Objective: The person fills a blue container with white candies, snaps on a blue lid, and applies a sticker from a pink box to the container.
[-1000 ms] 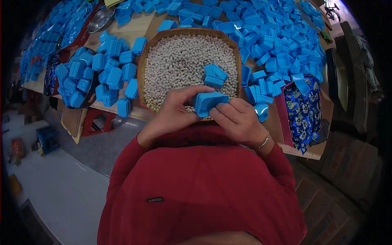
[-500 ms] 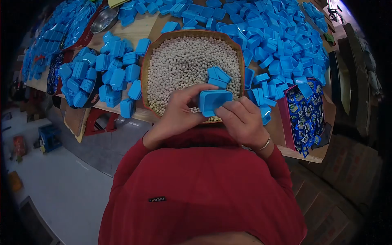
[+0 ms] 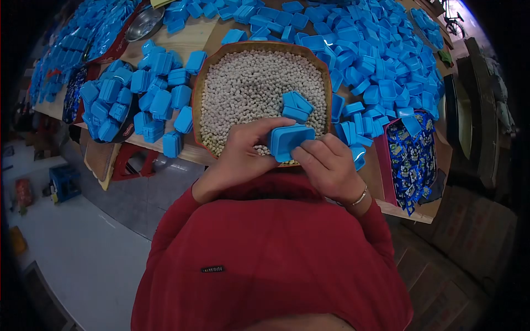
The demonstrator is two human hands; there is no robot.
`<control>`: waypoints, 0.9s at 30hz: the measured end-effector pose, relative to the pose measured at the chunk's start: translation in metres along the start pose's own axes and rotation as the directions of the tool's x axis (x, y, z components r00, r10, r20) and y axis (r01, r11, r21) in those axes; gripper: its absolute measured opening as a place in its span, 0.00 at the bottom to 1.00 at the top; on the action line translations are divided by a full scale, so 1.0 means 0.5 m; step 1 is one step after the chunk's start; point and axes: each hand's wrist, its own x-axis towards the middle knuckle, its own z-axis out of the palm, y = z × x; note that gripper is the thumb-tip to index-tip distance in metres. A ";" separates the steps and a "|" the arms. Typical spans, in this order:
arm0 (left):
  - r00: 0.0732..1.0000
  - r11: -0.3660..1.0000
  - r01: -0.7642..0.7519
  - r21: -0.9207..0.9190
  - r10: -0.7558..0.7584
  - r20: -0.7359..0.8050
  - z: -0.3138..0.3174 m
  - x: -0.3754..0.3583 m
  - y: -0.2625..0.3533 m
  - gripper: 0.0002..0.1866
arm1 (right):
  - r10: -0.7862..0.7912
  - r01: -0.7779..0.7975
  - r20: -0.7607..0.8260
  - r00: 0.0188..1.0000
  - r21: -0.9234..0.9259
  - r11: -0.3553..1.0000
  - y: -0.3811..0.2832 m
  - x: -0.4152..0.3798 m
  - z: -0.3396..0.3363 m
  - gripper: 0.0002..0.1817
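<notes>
Both my hands hold one blue plastic box (image 3: 288,142) over the near rim of a tray (image 3: 197,105) filled with small pale round pieces (image 3: 248,83). My left hand (image 3: 245,149) grips its left side, thumb along the top edge. The fingers of my right hand (image 3: 328,164) are closed on its lower right part. The inside of the box faces up toward me. Just beyond it, a few blue box parts (image 3: 296,106) rest on the pale pieces.
Closed blue boxes (image 3: 160,102) are piled left of the tray, some in a dark bowl (image 3: 132,118). A large heap of blue parts (image 3: 381,60) covers the back right. Blue printed packets (image 3: 409,160) fill a pink-edged box at right. A metal bowl (image 3: 144,25) stands back left.
The box in my hands has tilted slightly, while both hands keep nearly the same place and grip. The camera view has shifted a little.
</notes>
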 end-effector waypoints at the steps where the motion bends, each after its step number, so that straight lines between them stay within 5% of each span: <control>1: 0.999 1.000 0.021 -0.018 -0.020 0.027 -0.005 0.002 0.006 0.29 | 0.004 -0.004 -0.003 1.000 -0.015 1.000 -0.002 0.003 -0.001 0.14; 4: 0.994 0.947 0.105 -0.305 -0.087 0.070 0.000 0.004 0.048 0.22 | 0.032 -0.031 0.029 0.999 -0.022 0.999 -0.005 0.013 -0.005 0.13; 6: 0.965 0.957 0.254 -0.139 -0.260 -0.029 0.013 0.000 -0.001 0.16 | 0.007 -0.007 -0.019 1.000 -0.033 0.999 0.004 0.003 0.028 0.11; 11: 0.968 0.967 0.227 -0.114 -0.237 -0.082 0.024 0.018 -0.096 0.11 | 0.365 -0.304 -0.102 0.925 0.379 0.874 0.025 -0.064 0.029 0.07; 13: 0.941 0.939 0.306 -0.155 -0.323 -0.102 0.000 0.014 -0.118 0.10 | 0.607 -0.586 -0.195 0.770 0.161 0.794 0.066 -0.138 -0.036 0.06; 15: 0.937 0.934 0.317 -0.166 -0.335 -0.100 -0.006 0.014 -0.117 0.11 | 0.771 -0.823 -0.288 0.568 -0.188 0.536 0.109 -0.226 -0.108 0.08; 16: 0.928 0.925 0.325 -0.197 -0.352 -0.123 0.003 0.013 -0.114 0.11 | 0.814 -0.868 -0.348 0.465 -0.358 0.343 0.128 -0.265 -0.128 0.10; 18: 0.923 0.918 0.340 -0.206 -0.367 -0.113 0.008 0.011 -0.112 0.11 | 0.840 -0.849 -0.356 0.409 -0.486 0.207 0.146 -0.314 -0.143 0.13; 19: 0.928 0.921 0.344 -0.184 -0.364 -0.084 0.005 0.011 -0.115 0.11 | 0.845 -0.861 -0.349 0.406 -0.455 0.226 0.151 -0.326 -0.144 0.14; 22: 0.918 0.905 0.355 -0.233 -0.384 -0.093 0.009 0.007 -0.115 0.10 | 0.964 -0.971 -0.202 0.172 -0.202 0.131 0.156 -0.335 -0.173 0.13; 26: 0.897 0.879 0.392 -0.270 -0.431 -0.099 -0.003 0.001 -0.122 0.10 | 0.918 -0.952 -0.268 0.293 -0.171 0.254 0.213 -0.360 -0.187 0.10; 27: 0.896 0.879 0.398 -0.263 -0.434 -0.097 -0.005 0.000 -0.124 0.10 | 0.843 -0.873 -0.286 0.455 -0.332 0.358 0.237 -0.366 -0.188 0.10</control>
